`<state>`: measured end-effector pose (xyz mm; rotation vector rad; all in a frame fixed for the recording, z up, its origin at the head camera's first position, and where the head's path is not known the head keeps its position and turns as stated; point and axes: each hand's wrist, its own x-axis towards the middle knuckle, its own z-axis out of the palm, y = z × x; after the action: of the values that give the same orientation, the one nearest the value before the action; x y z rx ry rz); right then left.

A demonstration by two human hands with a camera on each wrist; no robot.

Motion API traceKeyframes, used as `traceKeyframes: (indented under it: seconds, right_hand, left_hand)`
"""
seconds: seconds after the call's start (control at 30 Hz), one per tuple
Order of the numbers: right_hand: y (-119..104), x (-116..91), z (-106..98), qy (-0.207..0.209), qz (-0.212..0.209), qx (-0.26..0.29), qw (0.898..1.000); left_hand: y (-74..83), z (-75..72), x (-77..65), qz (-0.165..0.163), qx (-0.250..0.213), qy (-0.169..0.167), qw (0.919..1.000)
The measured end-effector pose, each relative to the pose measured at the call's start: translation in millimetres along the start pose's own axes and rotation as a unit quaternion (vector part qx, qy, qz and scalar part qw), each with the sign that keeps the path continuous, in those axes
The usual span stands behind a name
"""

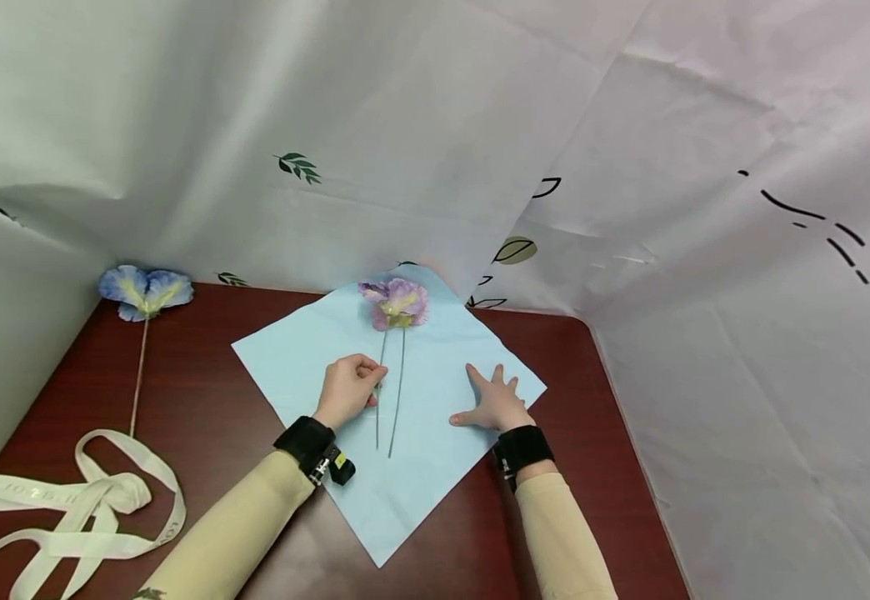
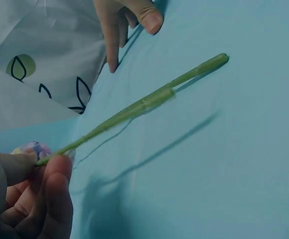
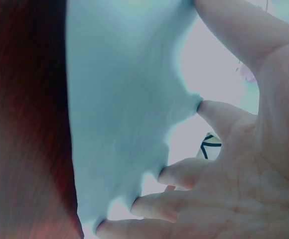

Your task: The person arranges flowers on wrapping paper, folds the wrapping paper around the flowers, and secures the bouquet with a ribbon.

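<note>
A light blue sheet of wrapping paper [image 1: 300,350] lies on the dark red table, one corner pointing at me. On its far part rest purple-pink artificial flower heads [image 1: 399,302], two thin stems running from them toward me. My left hand [image 1: 348,387] pinches a stem between thumb and fingers. In the left wrist view that green stem [image 2: 117,118] slants over the paper, its shadow beneath. My right hand [image 1: 497,400] spreads its fingers on the right part of the paper, fingertips [image 3: 172,175] touching it. Its palm is raised above the sheet.
A blue artificial flower [image 1: 146,292] lies at the far left of the dark red table [image 1: 217,408]. Its stem points toward a loosely looped cream ribbon [image 1: 97,508] at the near left. White patterned cloth [image 1: 405,167] stands as walls behind and at both sides.
</note>
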<state>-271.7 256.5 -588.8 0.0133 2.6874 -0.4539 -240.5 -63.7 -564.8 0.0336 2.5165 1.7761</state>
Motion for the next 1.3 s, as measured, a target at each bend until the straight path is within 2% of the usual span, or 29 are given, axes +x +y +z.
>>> traceKeyframes:
  seconds: [0.2,0.3,0.5,0.77,0.93,1.3]
  right_hand:
    - [-2,0,1,0.001,0.001,-0.001,1.000]
    - [-8,-9,-5,0.004,0.001,0.003,1.000]
    - [-15,-15,-10,-0.003,0.002,0.009,1.000]
    - [-10,-9,-5,0.003,-0.002,0.004,1.000]
    - [-5,-6,-1,0.008,0.001,-0.006,1.000]
    - [-4,-3,0,0.002,0.001,0.000,1.000]
  left_hand:
    - [-6.3,8.4,3.4,0.000,-0.006,-0.010,0.9999]
    - [-7.2,11.1,4.1,-0.002,-0.004,-0.017,0.9999]
    - [-7.1,8.6,4.7,-0.010,0.023,-0.021,0.9995]
    - [7.6,3.6,-1.7,0.012,-0.003,0.011,0.9999]
    - [14.2,5.2,-9.2,0.024,-0.014,-0.009,0.9996]
    - [-1.5,16.0,0.8,0.019,0.018,-0.027,0.9993]
